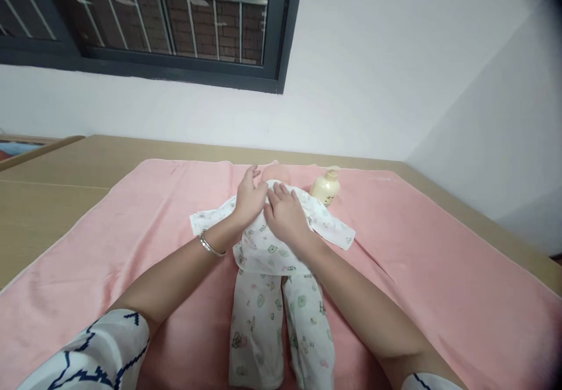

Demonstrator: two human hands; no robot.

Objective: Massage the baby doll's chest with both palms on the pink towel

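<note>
A doll (276, 173) lies on its back, with only the pale pink top of its head showing past the collar. It wears a white baby top (268, 255) with a small green and brown print, sleeves spread to both sides, and matching trousers (257, 331). My left hand (251, 198), a silver bangle on its wrist, rests edge-on at the upper chest, fingers stretched out and raised. Beside it my right hand (287, 214) lies flat on the chest, fingers slightly apart. The doll's face is hidden. Neither hand visibly grips anything.
A pale yellow pump bottle (325, 187) stands just beyond the doll's right-side sleeve. Under everything lies a pink cloth (153, 243), spread over a wooden surface (57, 202). A white wall and a dark-framed barred window (175, 15) rise behind.
</note>
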